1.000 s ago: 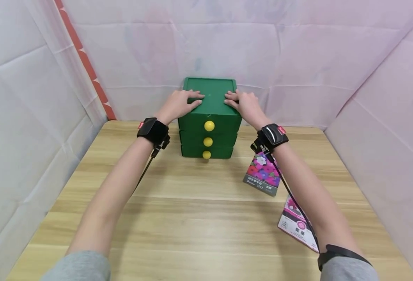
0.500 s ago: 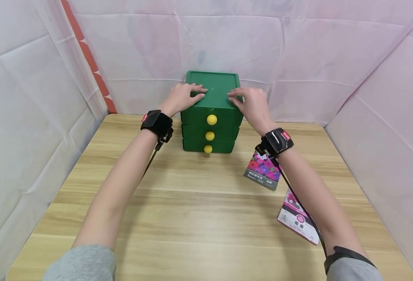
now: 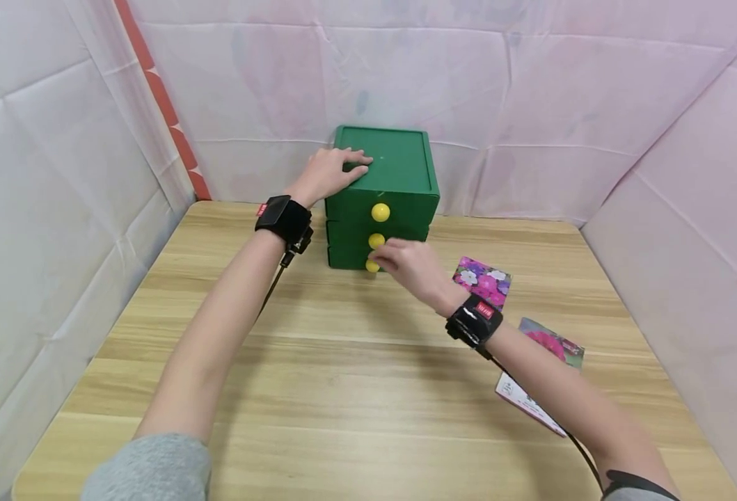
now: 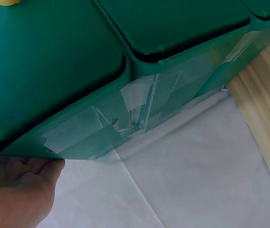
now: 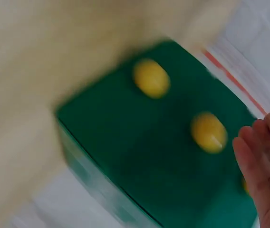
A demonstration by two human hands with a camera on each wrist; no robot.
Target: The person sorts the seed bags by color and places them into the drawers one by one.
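At the back of the wooden table (image 3: 343, 362) stands the green drawer chest (image 3: 399, 188), left hand (image 3: 329, 174) resting flat on its top. Right hand (image 3: 406, 264), fingers loosely extended and holding nothing, is right by the bottom yellow knob (image 3: 371, 266).

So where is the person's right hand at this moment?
In the head view the right hand is low in front of the green drawer box, by its bottom yellow knob, left of the flower seed packet.
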